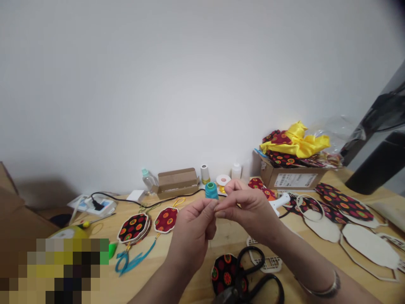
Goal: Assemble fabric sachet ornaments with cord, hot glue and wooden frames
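Both hands meet fingertip to fingertip above the middle of the table. My left hand (196, 226) is closed, thumb pressed on the curled fingers, on something too small to make out. My right hand (242, 204) pinches at the same spot, and what it holds is also too fine to see. Just behind the fingers stands a teal thread spool (211, 191). Below them a dark patterned fabric piece (223, 272) lies on the table, with black-handled scissors (253, 270) partly over it. A red patterned ornament (166, 220) rests left of my left hand.
Stacked black patterned ornaments (134, 228) with teal tassels (131, 261) lie left. An open cardboard box (177, 183), a white glue gun (280, 202) and a power strip (98, 206) sit farther back. At right are wooden cutouts (370, 245) and a box of fabrics (295, 179).
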A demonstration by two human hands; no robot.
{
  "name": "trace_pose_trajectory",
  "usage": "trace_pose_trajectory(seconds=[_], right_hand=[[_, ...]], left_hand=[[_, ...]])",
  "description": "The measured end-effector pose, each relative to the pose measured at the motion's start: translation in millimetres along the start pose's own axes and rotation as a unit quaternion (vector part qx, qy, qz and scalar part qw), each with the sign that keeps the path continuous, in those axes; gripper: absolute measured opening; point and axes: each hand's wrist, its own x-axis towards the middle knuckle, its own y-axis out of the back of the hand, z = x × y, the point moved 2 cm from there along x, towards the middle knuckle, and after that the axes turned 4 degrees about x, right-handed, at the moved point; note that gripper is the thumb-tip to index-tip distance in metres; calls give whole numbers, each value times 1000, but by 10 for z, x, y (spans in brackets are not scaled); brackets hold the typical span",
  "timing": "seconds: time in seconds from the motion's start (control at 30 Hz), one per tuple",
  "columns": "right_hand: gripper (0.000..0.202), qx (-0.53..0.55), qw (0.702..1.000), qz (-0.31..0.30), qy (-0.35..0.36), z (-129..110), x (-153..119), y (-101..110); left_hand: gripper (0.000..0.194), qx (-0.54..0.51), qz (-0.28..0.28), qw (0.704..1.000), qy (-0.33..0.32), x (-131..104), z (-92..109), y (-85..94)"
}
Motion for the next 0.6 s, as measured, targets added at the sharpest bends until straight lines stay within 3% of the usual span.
trace_pose_trajectory(seconds=[0.33, 0.6], right_hand=[[3, -14, 996, 82, 22, -23, -12, -36], [18, 61, 994, 90, -16, 42, 9, -62]], left_hand=[[26, 25, 8, 999, -25, -28, -40, 7], [26, 141, 33, 987, -74, -30, -38, 39]])
